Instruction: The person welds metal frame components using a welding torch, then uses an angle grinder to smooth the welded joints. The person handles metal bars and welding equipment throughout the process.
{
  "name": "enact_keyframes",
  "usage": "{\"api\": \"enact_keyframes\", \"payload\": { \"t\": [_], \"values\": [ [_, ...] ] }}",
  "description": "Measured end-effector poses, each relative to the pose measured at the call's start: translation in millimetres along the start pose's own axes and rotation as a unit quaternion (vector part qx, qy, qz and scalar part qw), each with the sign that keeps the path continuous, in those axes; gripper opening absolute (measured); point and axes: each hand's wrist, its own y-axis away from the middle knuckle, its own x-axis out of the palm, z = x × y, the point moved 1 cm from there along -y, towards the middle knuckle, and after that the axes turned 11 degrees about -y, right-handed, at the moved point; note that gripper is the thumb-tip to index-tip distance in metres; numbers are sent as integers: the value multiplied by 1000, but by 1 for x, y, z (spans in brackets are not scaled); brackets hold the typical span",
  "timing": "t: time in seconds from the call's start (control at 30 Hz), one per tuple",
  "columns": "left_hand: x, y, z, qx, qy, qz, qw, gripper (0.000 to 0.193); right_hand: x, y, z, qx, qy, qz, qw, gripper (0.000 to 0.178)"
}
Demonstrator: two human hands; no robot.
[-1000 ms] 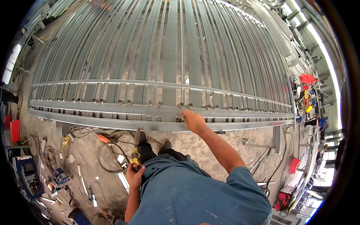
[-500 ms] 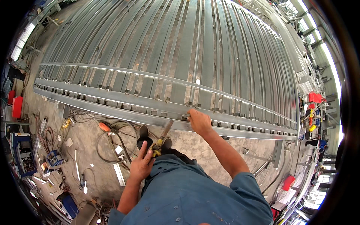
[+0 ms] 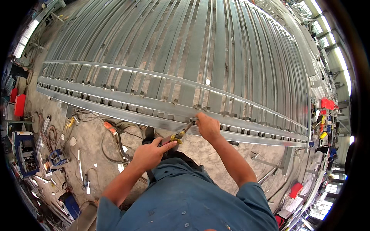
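My left hand [image 3: 152,154] is closed round a welding torch [image 3: 177,137] with a yellow, wrapped-looking body and a grey-brown nozzle. The nozzle slants up to the right, its tip beside the fingertips of my right hand [image 3: 208,127]. Those fingers are pinched at the gap between two long rails of a grey metal frame [image 3: 169,111]; what they hold there is too small to make out. Small upright blocks sit in the gap between the frame's near rails. Long parallel metal bars [image 3: 192,57] stretch away from the rails, with a thin strip [image 3: 173,77] lying across them.
Cables lie on the concrete floor left of my feet, around an orange-handled tool [image 3: 110,128]. A blue machine [image 3: 24,154] stands at the far left, near a red box [image 3: 19,105]. Frame legs [image 3: 287,161] stand at right, with a red item [image 3: 296,190] beyond.
My left hand has moved right and closed round the torch, bringing its nozzle up to my right fingertips. My right hand stays at the rail gap.
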Motion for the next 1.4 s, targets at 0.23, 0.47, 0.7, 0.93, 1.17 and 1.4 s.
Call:
{"api": "enact_keyframes", "payload": {
  "t": [0.23,0.47,0.7,0.93,1.17,1.4],
  "values": [
    [-12,-29,4,27,-37,48,998,61,4,0,-5,-4,9,-4,1000,12],
    [-32,-58,6,60,-82,97,990,62,9,1,-13,-14,6,-12,1000,12],
    [-50,-95,3,85,-101,181,975,63,6,0,-9,-14,-6,-18,1000,11],
    [-57,-112,1,134,-143,178,964,66,5,0,-7,-13,-3,-15,1000,8],
    [-69,-123,-13,153,-193,202,948,60,10,0,-12,-17,1,-20,1000,9],
    [-67,-129,-13,166,-194,186,949,52,5,0,-8,-29,-8,-17,999,9]
  ]
}}
